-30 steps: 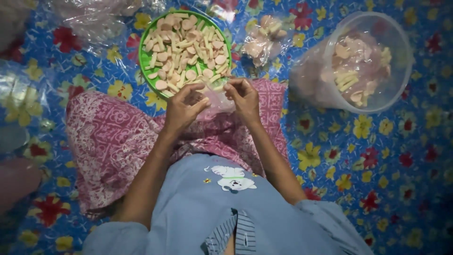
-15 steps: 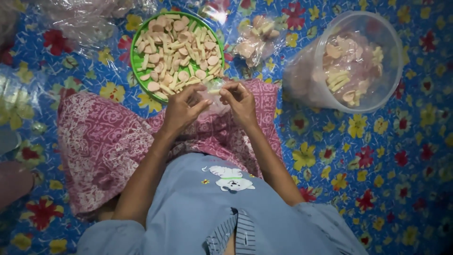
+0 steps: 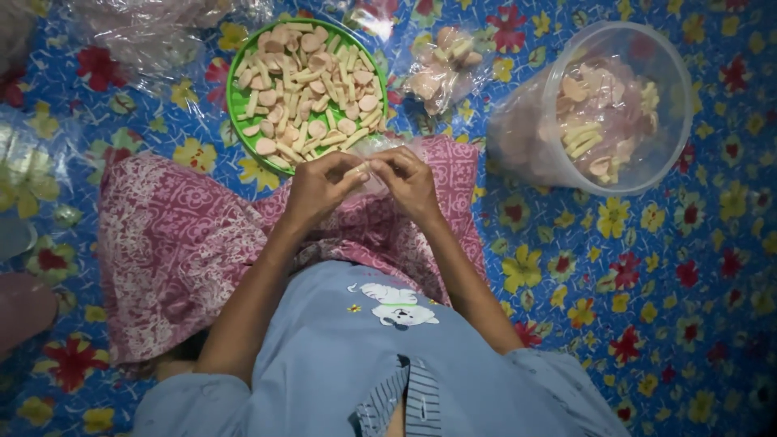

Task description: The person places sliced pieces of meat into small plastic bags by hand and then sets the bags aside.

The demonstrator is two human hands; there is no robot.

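Observation:
My left hand (image 3: 320, 188) and my right hand (image 3: 409, 182) meet over my lap, both pinching a small clear plastic bag (image 3: 371, 162) with pale snack pieces inside. The fingertips touch at the bag's top. Just beyond the hands lies a green plate (image 3: 239, 101) heaped with round pink and stick-shaped pale crackers. My lap is covered by a pink patterned cloth (image 3: 174, 243).
A clear plastic tub (image 3: 672, 105) with filled snack bags stands at the right. A filled small bag (image 3: 441, 69) lies beside the plate. Crumpled clear plastic (image 3: 146, 36) lies at the top left. A blue flowered mat (image 3: 647, 307) covers the floor.
The hands have stayed together on the small bag, fingers shifting slightly at its top. The view has drifted a little.

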